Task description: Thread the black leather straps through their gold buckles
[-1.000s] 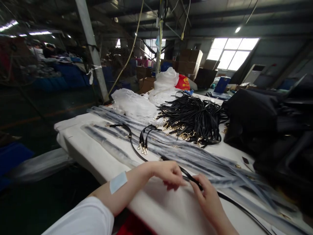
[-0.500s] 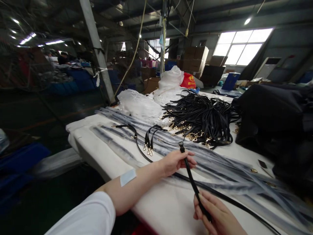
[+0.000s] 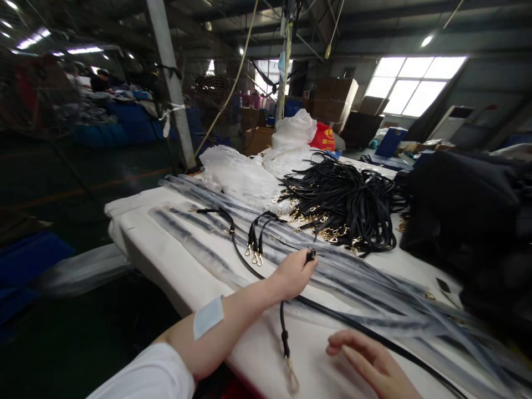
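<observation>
A short black leather-look strap point(image 3: 283, 321) with a gold metal clip point(image 3: 292, 377) trails below the left hand point(image 3: 293, 274), which grips it in a closed fist; the black tip above the thumb is probably its other end. The right hand point(image 3: 369, 357), fingers loosely curled, holds nothing and is near the clip. Between the hands runs a long thin black strap point(image 3: 332, 313), lying over clear plastic sleeves point(image 3: 187, 238) on the white-covered table point(image 3: 141, 244). Beyond sits a tangled heap of black gold-clipped straps point(image 3: 344, 191).
</observation>
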A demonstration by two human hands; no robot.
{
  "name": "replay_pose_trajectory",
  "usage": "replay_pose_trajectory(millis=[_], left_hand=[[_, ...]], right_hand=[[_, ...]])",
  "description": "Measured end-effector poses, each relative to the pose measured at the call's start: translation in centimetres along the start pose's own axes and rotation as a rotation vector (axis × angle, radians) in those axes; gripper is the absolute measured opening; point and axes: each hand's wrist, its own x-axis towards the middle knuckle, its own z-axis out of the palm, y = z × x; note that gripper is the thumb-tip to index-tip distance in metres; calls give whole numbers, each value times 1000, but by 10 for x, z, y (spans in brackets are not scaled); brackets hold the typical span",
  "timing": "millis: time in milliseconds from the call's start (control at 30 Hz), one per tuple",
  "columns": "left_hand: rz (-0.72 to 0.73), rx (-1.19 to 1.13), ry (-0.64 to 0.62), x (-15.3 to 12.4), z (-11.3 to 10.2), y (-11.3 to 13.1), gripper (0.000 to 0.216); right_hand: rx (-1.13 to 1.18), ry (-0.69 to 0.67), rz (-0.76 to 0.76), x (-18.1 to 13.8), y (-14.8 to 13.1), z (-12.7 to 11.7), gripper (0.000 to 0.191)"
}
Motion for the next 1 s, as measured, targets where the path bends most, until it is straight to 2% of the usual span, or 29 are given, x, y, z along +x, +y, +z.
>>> replay_pose_trajectory(millis=[67, 100, 167, 267, 333, 467, 600, 700, 800, 900, 1000], left_hand=[[45, 318, 161, 1, -3, 0, 15], [50, 387, 181, 2, -3, -2, 15], [59, 353, 123, 3, 0, -5, 16], [70, 245, 6, 6, 7, -12, 12], [58, 244, -25, 7, 12, -15, 14], [38, 182, -74, 10, 12, -18, 18], [37, 186, -56, 11, 8, -18, 16], [81, 188, -67, 11, 8, -17, 18], [79, 76, -87, 11, 11, -16, 22], [-87, -383, -216, 12, 14, -15, 25], [-197, -958, -526, 11, 13, -15, 32]], right_hand=[[-17, 258, -33, 9, 6, -14, 46], [-57, 351, -39, 16, 6, -22, 47], [-213, 463, -67, 34, -1, -40, 48], [-505, 567, -96, 77, -16, -70, 40], [-599, 649, -60, 114, -23, -90, 35], [-609, 766, 51, 182, -21, -122, 29], [-517, 777, 133, 219, -22, -134, 21], [-384, 717, 117, 215, -36, -127, 30], [-210, 567, 7, 180, -57, -105, 41], [-92, 383, -72, 126, -73, -67, 51], [-40, 205, -55, 74, -72, -23, 50]])
